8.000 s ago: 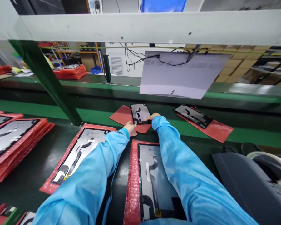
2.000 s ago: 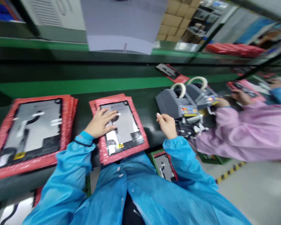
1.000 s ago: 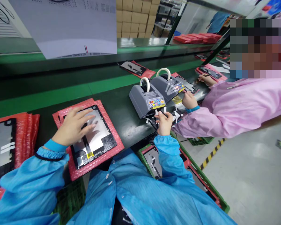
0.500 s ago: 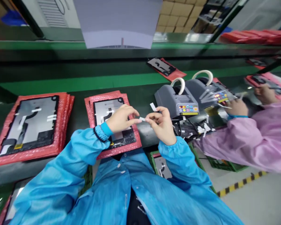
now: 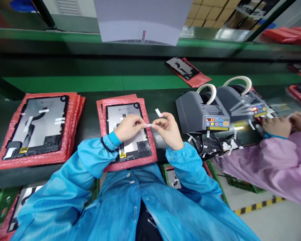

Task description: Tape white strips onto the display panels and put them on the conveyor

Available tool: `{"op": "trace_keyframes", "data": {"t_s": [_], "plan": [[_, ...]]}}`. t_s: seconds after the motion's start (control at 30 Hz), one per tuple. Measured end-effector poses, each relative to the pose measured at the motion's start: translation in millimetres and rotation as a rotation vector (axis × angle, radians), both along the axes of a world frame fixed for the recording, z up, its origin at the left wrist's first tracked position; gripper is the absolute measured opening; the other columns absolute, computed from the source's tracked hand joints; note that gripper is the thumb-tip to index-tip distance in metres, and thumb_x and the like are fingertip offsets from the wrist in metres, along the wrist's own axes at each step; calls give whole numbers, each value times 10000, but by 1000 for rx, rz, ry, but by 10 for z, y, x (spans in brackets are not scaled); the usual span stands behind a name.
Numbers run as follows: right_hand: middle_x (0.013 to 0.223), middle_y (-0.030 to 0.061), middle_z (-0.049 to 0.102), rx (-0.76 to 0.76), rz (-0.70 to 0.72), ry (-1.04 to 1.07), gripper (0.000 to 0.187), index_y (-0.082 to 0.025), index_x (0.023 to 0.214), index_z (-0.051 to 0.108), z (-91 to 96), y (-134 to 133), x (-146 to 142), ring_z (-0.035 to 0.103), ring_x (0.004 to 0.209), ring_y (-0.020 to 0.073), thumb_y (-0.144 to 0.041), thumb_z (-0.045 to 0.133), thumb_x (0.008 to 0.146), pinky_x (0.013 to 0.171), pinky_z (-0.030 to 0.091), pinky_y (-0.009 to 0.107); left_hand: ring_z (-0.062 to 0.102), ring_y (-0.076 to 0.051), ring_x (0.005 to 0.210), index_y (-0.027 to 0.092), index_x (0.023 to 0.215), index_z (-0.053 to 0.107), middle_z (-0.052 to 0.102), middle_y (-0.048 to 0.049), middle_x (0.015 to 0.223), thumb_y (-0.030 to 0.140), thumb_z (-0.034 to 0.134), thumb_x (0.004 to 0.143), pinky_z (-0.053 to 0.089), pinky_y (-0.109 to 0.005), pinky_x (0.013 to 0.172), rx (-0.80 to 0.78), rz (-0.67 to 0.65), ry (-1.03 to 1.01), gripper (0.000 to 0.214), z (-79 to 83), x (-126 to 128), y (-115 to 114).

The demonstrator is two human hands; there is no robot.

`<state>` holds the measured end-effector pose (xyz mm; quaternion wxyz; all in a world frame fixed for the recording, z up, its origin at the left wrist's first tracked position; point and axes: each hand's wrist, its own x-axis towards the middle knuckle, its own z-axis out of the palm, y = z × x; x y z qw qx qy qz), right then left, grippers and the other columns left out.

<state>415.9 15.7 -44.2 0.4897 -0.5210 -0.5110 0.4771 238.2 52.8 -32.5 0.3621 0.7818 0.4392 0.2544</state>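
Observation:
My left hand (image 5: 127, 127) and my right hand (image 5: 167, 129) meet above a tablet back panel (image 5: 127, 130) that lies on a red bubble-wrap sheet (image 5: 101, 110). Both hands pinch a small white tape strip (image 5: 148, 125) stretched between their fingertips. A second white tape piece (image 5: 158, 112) sticks up from a finger of my right hand. Just right of my right hand stands a grey tape dispenser (image 5: 202, 112) with a tape roll on top.
A stack of red sheets with another panel (image 5: 37, 125) lies at the left. A second dispenser (image 5: 242, 98) stands further right, where a co-worker in a pink sleeve (image 5: 271, 157) works. One more panel on red wrap (image 5: 187, 70) lies on the green conveyor. Green crates sit below the bench.
My right hand took tape pieces from the grey dispenser and came back over the panel. My left hand lifted off the panel and now pinches the strip with it.

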Motion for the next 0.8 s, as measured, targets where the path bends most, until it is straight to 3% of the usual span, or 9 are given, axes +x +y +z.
{"op": "trace_keyframes", "data": {"t_s": [0.13, 0.37, 0.8], "plan": [[672, -72, 626, -23, 17, -9, 530, -248, 944, 322, -61, 66, -38, 588, 599, 113, -370, 734, 633, 606, 461, 255, 560, -159, 685, 168, 676, 607, 634, -17, 693, 336, 576, 844, 451, -308, 682, -17, 49, 91, 240, -15, -5, -14], [643, -74, 623, -96, 49, -146, 469, -233, 949, 324, -219, 153, -74, 579, 559, 120, -244, 668, 631, 598, 456, 261, 555, -281, 915, 173, 659, 608, 660, -90, 795, 287, 536, 844, 452, -443, 795, 71, 116, 430, 229, -14, 30, -73], [593, -92, 557, -127, 118, -278, 420, -237, 910, 333, -247, 241, -78, 549, 556, 128, -170, 635, 627, 606, 426, 271, 517, -293, 1024, 160, 756, 633, 660, -111, 950, 271, 459, 883, 410, -439, 861, 29, 80, 626, 243, 40, 77, -110]]}}
